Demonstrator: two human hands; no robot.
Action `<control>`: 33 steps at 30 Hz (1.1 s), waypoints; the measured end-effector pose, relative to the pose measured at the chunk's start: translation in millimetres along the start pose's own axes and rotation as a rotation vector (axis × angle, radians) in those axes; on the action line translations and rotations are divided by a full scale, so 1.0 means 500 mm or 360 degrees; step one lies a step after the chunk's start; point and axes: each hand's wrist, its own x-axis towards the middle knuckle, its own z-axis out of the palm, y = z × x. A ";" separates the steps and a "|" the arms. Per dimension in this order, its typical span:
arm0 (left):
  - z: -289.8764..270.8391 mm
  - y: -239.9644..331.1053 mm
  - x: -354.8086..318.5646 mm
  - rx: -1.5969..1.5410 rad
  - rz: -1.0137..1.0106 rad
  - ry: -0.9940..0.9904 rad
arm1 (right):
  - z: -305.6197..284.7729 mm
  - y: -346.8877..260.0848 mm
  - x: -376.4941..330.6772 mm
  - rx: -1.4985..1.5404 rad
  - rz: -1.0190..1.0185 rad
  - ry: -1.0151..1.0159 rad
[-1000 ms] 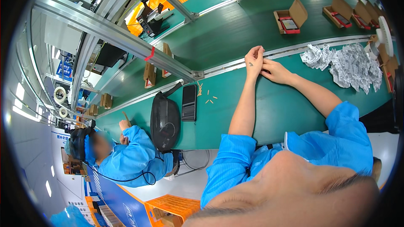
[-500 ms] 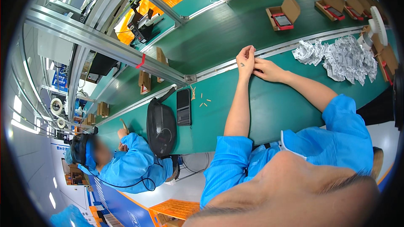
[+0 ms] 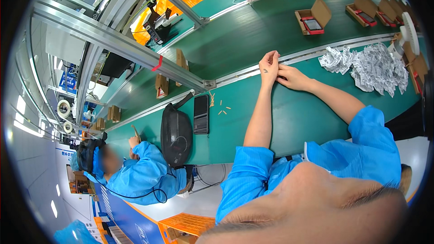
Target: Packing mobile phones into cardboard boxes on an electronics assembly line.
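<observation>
Two bare hands meet at the far edge of the green table (image 3: 289,122), right against the metal rail (image 3: 316,54) that divides it from the conveyor belt (image 3: 253,31). Far to the left, a co-worker in a blue coat (image 3: 144,176) sits at the same table, one hand raised near its edge. Next along lie a black pouch (image 3: 176,133) and a dark phone (image 3: 201,114), with a few small tan sticks (image 3: 222,107) scattered just beside the phone. Then comes the left hand (image 3: 268,65), standing on its edge with the fingers curled loosely inward and their tips touching the right hand (image 3: 293,77). That hand lies flatter on the table, its fingers bent toward the left one. Whatever sits between the fingertips is too small to make out, so I cannot tell whether either hand has hold of anything. To the right of the hands, well apart from them, a heap of small white packets (image 3: 370,68) covers the table near its far right corner. Beyond the rail, an open cardboard box (image 3: 313,17) with a red-edged device in it rides on the belt, and more such boxes follow to the right.
</observation>
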 end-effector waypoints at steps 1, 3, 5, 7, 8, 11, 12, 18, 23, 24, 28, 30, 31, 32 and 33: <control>0.000 0.001 0.000 -0.0002 0.0000 -0.0005 | -0.001 -0.001 0.000 0.0000 -0.0002 0.0000; 0.000 -0.002 0.000 -0.0005 0.0001 -0.0005 | -0.002 -0.002 0.000 -0.0001 0.0017 -0.0023; 0.000 -0.003 0.001 -0.0018 0.0038 -0.0012 | -0.001 -0.002 -0.001 -0.0016 0.0004 -0.0015; 0.001 -0.005 0.000 -0.0031 0.0046 -0.0016 | -0.001 -0.001 -0.002 -0.0032 -0.0007 -0.0007; 0.001 -0.006 0.000 -0.0043 0.0054 -0.0021 | 0.000 0.000 -0.002 -0.0041 -0.0013 0.0002; 0.000 -0.009 0.000 -0.0058 0.0052 -0.0012 | 0.004 0.002 -0.002 -0.0043 -0.0043 0.0027; 0.000 -0.011 -0.001 -0.0058 0.0051 -0.0003 | 0.006 0.002 -0.002 -0.0037 -0.0066 0.0044; -0.045 0.011 -0.002 -0.0523 0.0088 0.0434 | 0.009 0.004 0.013 0.0019 -0.0076 0.0277; -0.131 -0.005 -0.044 -0.0276 -0.0080 0.0490 | 0.007 -0.053 0.148 0.0109 0.0040 0.0426; -0.129 -0.003 -0.047 -0.0176 0.0028 0.0470 | 0.023 -0.067 0.196 0.0118 -0.0020 0.0416; -0.128 -0.068 -0.043 0.0782 0.0431 0.0271 | 0.164 -0.081 0.404 0.0075 -0.0134 -0.0015; -0.105 -0.049 -0.055 0.0800 0.0255 0.0070 | 0.237 -0.055 0.488 -0.0093 -0.0082 -0.0089; -0.097 -0.050 -0.060 0.0800 0.0268 0.0052 | 0.264 -0.046 0.527 -0.0194 -0.0016 -0.0144; -0.096 -0.060 -0.063 0.0661 0.0492 0.0077 | 0.291 -0.047 0.561 -0.0291 0.0040 -0.0208; -0.111 -0.080 -0.064 0.0539 0.0708 0.0153 | 0.333 -0.086 0.588 -0.0282 -0.0004 -0.0234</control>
